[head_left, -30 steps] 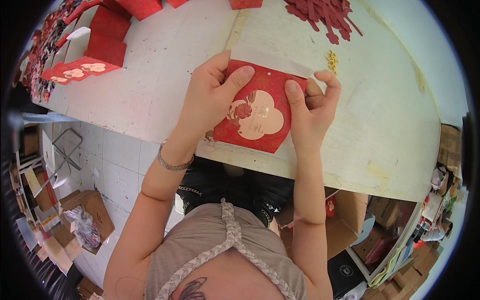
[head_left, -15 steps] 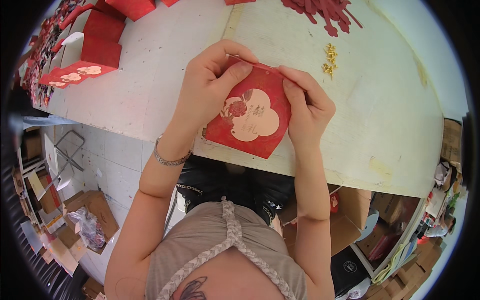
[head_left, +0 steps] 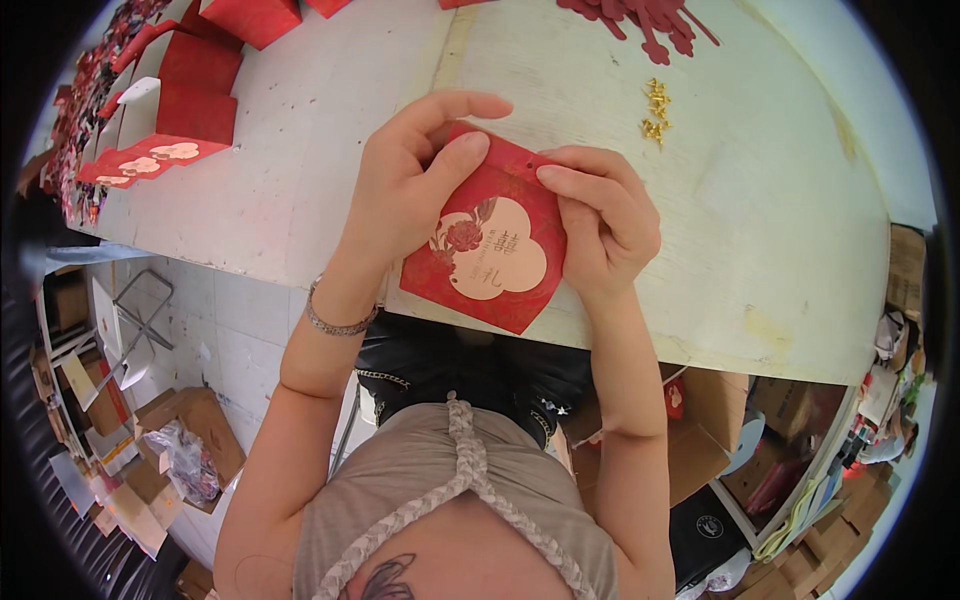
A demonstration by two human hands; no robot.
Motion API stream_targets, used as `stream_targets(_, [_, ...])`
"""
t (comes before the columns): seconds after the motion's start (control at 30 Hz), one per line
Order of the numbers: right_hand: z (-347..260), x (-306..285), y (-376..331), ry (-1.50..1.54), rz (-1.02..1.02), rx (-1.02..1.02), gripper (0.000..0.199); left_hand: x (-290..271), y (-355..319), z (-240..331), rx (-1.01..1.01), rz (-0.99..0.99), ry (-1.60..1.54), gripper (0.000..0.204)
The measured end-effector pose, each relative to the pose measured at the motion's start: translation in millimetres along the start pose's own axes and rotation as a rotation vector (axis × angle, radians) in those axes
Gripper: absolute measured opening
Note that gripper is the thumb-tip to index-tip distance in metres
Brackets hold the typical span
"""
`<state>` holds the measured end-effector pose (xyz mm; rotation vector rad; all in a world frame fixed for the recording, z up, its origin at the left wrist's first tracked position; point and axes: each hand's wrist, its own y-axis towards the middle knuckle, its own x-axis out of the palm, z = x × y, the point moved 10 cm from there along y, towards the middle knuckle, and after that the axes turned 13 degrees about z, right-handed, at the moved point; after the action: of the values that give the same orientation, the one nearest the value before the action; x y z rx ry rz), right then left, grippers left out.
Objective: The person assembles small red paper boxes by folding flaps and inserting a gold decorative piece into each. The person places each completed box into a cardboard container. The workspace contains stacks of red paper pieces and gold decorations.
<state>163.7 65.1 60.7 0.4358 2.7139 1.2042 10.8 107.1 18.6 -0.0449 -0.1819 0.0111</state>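
A red paper gift box (head_left: 492, 245) with a pale flower-shaped panel is held just over the table's near edge. My left hand (head_left: 395, 190) grips its upper left edge, the thumb on the front and the index finger stretched out above. At the upper right edge, my right hand (head_left: 608, 215) pinches the box, fingertips beside a small dark hole. What the fingers do behind the box is hidden. Small gold metal fasteners (head_left: 656, 112) lie in a loose cluster beyond my right hand. Dark red flower-ended strips (head_left: 640, 25) are heaped at the far side.
Other red boxes (head_left: 200, 105) stand at the table's far left, some with white inner sides showing. The pale tabletop (head_left: 760, 240) has a curved right side. Open cardboard boxes (head_left: 205, 425) sit on the floor at the left and under the table at the right.
The box has shifted slightly down and left, its top tilting more into view. My left index finger has lifted off the top edge. My right fingers have moved down beside the hole.
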Motion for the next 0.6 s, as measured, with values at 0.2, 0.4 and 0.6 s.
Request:
stream_targets(0.2, [2, -7, 0, -0.017, 0.063, 0.515, 0.017, -4, -16, 21, 0.373, -0.036, 0.097, 0.019])
stream_targets(0.4, [-13, -6, 2, -0.417, -0.08, 0.237, 0.016, 0, -4, 22, 0.216, -0.062, 0.036, 0.022])
stream_targets(0.6, [-50, 33, -7, -0.455, 0.052, -0.276, 0.029, 27, -46, 62, 0.706, 0.094, 0.477, 0.039])
